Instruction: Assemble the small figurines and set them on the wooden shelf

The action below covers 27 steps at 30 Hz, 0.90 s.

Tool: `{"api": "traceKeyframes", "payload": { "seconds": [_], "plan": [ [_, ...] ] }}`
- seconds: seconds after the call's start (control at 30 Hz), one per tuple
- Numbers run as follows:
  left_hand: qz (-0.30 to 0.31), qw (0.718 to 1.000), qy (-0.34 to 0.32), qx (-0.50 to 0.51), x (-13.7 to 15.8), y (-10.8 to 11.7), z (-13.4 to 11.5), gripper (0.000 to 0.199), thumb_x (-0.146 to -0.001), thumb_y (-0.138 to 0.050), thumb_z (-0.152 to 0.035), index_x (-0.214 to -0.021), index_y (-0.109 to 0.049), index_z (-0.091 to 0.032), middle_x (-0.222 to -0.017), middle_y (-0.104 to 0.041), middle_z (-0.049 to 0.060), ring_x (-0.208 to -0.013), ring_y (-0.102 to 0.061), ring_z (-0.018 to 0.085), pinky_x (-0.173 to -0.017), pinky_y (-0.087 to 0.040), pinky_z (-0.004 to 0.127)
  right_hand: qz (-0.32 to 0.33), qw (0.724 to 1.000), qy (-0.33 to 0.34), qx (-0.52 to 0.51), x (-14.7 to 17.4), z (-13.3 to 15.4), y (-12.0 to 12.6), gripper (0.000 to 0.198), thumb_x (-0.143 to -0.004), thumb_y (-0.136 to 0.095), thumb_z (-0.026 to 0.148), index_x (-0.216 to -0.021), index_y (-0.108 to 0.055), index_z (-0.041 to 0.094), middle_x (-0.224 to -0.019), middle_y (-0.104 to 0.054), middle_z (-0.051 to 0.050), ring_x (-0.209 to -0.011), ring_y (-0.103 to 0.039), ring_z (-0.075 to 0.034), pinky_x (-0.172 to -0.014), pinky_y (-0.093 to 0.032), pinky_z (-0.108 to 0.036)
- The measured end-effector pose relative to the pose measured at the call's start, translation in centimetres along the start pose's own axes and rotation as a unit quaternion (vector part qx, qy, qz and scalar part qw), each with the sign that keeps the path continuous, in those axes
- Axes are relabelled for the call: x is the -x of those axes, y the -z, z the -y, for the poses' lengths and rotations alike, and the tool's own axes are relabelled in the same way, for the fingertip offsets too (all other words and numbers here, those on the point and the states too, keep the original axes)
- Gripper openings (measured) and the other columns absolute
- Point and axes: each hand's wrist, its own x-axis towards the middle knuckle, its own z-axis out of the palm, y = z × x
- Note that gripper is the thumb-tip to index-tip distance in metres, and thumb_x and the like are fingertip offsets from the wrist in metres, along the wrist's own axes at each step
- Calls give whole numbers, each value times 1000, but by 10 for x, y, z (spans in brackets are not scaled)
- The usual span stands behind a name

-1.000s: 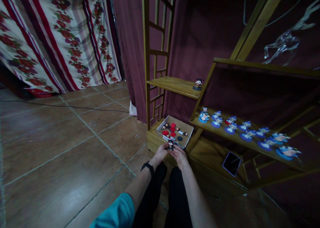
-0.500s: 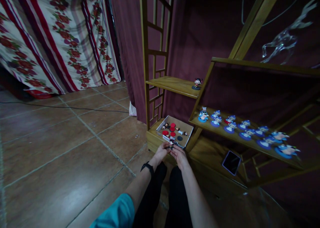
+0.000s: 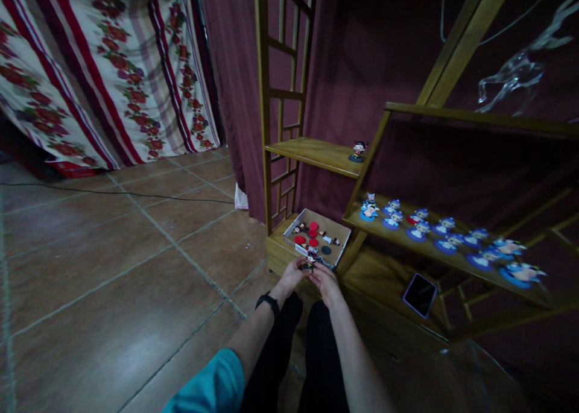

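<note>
A small black-and-red figurine [image 3: 311, 258] stands upright on a dark base between my hands, at the near edge of an open cardboard box [image 3: 342, 244]. My left hand [image 3: 294, 274] is closed on the base from the left. From the right, the fingers of my right hand [image 3: 324, 280] are closed on the same base. Inside the box lie several other figurines, red discs [image 3: 313, 226] and a dark round disc [image 3: 326, 250]. The undersides of my fingers are hidden.
One dark-haired figurine [image 3: 359, 150] stands on the upper wooden shelf [image 3: 316, 155]. Several blue-and-white figurines [image 3: 418, 230] stand in rows on the right shelf. Below them lies a dark-screened tablet or phone [image 3: 420, 295]. A clear deer ornament [image 3: 515, 75] stands higher up. A black cable [image 3: 136, 195] crosses the floor.
The view has shifted very slightly. Both hands stay around the figurine by the box, with hardly any movement.
</note>
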Motion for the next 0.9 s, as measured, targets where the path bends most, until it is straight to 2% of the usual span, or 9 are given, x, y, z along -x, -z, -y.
{"api": "traceKeyframes", "payload": {
  "seconds": [0.4,0.67,0.9],
  "plan": [
    [-42,999,-30,-12,-4,2,11,51,-42,-76,-8,-90,-59,-15,-81,-58,2,-77,-55,14,-78,-42,30,4,1000,-6,2,5,4,-3,30,-57,-67,17,-88,-63,16,-71,-69,-2,-69,-64,-14,-65,-51,-25],
    [44,998,-18,-33,-2,-1,3,44,-45,-76,-13,-86,-62,-11,-75,-64,2,-69,-56,14,-70,-43,27,-3,1000,1,-21,1,1,-2,27,-54,-64,11,-81,-63,16,-66,-68,0,-63,-62,-13,-63,-51,-25],
    [43,997,-7,-59,1,-1,1,36,-50,-73,-15,-85,-65,-11,-69,-64,2,-67,-57,15,-71,-42,27,-11,1000,-10,-13,0,3,1,24,-56,-62,8,-80,-64,15,-66,-68,-2,-62,-62,-12,-58,-51,-22]
  ]
}}
